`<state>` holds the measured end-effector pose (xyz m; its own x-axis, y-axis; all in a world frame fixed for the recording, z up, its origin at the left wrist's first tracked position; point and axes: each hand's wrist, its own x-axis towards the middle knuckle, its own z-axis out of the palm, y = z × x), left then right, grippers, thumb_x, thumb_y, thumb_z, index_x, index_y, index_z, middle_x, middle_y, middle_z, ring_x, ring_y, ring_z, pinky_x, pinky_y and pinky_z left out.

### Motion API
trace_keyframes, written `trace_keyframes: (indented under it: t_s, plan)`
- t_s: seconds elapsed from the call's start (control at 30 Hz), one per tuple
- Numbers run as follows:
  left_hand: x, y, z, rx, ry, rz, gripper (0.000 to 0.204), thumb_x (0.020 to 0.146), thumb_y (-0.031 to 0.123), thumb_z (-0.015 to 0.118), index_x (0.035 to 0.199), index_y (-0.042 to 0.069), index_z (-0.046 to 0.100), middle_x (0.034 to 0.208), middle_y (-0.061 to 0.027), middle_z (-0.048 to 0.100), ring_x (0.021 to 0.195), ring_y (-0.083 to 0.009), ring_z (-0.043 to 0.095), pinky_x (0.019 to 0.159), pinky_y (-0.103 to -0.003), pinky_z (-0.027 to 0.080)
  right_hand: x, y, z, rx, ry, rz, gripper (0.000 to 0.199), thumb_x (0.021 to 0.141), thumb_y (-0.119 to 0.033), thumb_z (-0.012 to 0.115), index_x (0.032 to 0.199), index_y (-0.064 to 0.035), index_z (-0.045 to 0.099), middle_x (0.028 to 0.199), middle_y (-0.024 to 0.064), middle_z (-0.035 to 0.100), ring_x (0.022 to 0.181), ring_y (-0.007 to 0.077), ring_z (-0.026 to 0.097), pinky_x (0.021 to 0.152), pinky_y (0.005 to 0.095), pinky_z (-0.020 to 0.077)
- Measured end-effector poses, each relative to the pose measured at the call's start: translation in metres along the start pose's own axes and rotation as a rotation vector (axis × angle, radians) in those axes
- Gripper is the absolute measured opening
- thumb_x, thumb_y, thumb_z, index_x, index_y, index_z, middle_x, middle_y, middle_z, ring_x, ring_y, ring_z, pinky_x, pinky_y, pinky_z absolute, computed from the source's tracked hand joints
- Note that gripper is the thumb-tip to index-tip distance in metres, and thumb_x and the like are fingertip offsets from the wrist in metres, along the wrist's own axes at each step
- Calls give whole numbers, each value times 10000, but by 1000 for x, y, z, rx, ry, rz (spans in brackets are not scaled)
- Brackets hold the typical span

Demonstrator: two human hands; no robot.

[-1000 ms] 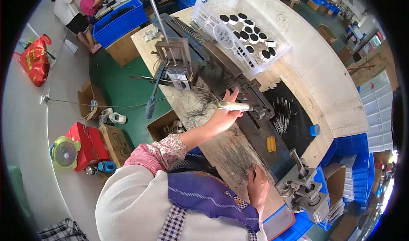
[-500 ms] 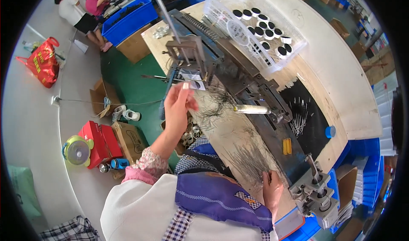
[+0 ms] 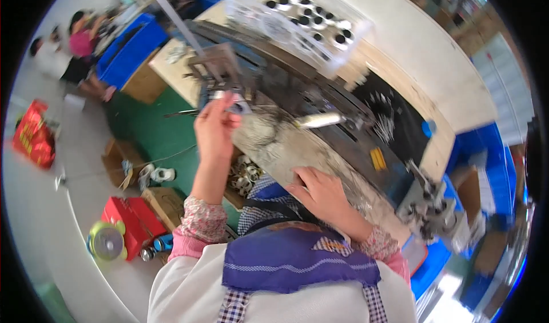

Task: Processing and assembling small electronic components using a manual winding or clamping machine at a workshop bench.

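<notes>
My left hand (image 3: 215, 130) is raised at the near side of the metal clamp-like fixture (image 3: 220, 66) on the bench machine. Its thumb and fingertips are pinched together; whatever they hold is too small and blurred to name. Over the bench's near edge, my right hand (image 3: 323, 196) has its fingers bent and pointing left, with thumb and forefinger close together. I cannot make out anything between them. Thin dark wires (image 3: 266, 130) lie scattered on the pale bench top (image 3: 303, 151) between the hands. A lever with a pale, wrapped handle (image 3: 319, 120) sticks out from the machine above them.
A clear plastic bin (image 3: 357, 43) holds several black-and-white round pieces. On a black mat (image 3: 394, 103) lie thin metal pieces, near a yellow block (image 3: 378, 159) and a blue cap (image 3: 428, 128). A metal clamp (image 3: 432, 208) stands at right. Two people are at the far left.
My right hand has left the wire bundle at the bench's near right and moved left, toward the middle. My left hand has come closer to the fixture. The whole view has shifted.
</notes>
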<state>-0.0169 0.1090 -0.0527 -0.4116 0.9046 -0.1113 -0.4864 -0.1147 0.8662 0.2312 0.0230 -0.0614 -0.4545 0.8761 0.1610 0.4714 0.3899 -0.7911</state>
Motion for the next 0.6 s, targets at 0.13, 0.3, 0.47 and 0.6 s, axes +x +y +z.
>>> trace_keyframes:
  t_s: [0.13,0.3,0.47,0.6]
  plan:
    - [3,-1,12,39,52,17,241,944,161,588,1095,-24,624,1010,-104,685,573,-65,521,500,-197,419,-31,43,6,-502,12,85,385,876,-374,605,1083,-50,577,842,126,552,826,307,603,684,406,507]
    - [-2,-9,14,61,68,134,180,944,175,593,1032,21,620,1010,-90,686,574,-51,499,508,-191,406,-27,59,-30,-448,242,-66,225,810,-97,644,1016,-17,605,919,153,567,907,341,565,784,430,486]
    - [-5,-12,7,15,-3,169,124,949,169,576,950,44,578,996,-118,691,526,-56,526,460,-201,421,44,89,-80,-509,588,-25,333,669,62,605,998,10,615,962,143,574,913,340,551,819,403,479]
    - [-6,-13,10,66,-9,158,136,950,186,584,930,51,579,967,-122,696,492,-60,511,438,-198,410,102,145,-87,-362,375,-117,416,708,-47,684,1113,4,599,1048,117,597,985,316,546,874,374,461]
